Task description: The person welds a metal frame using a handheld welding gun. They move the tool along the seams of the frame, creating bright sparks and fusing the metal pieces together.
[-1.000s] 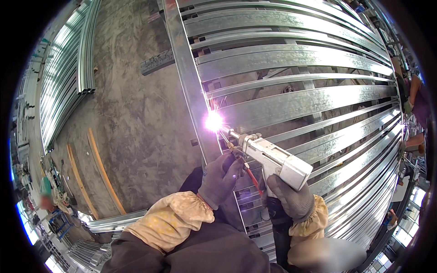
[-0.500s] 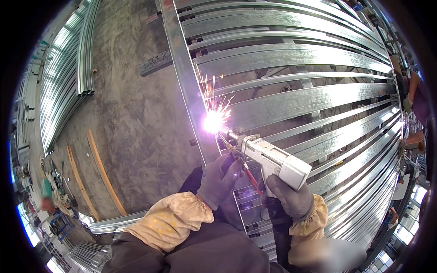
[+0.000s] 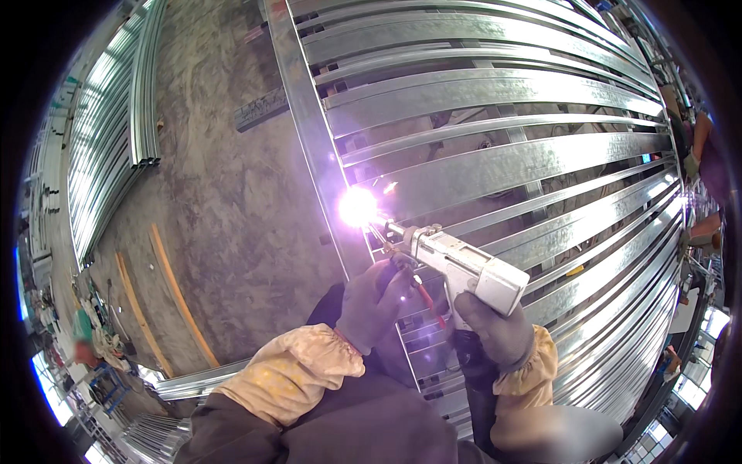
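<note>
My right hand (image 3: 495, 329), in a dark grey glove, is wrapped round the handle of a white welding gun (image 3: 487, 278). The gun's nozzle points up and left at a glaring white-violet spot on a galvanised steel rail (image 3: 304, 116), where it meets the crossbars. My left hand (image 3: 372, 301), gloved too, is closed at the thin metal feed fitting under the nozzle; its fingertips partly hide what they pinch. A red tube (image 3: 429, 300) runs down from there between my hands. Glare hides the joint itself.
Many parallel galvanised bars (image 3: 495, 97) form a large frame across the right. Stacked steel profiles (image 3: 116, 116) lie at the far left, with two orange-brown strips (image 3: 182, 298) on the concrete floor. Another person's gloved hand (image 3: 692, 165) is at the frame's right edge.
The tall spray of orange sparks has shrunk to a small flick beside the glare. The gun's nozzle and the bright spot have barely shifted, and both hands keep their grips.
</note>
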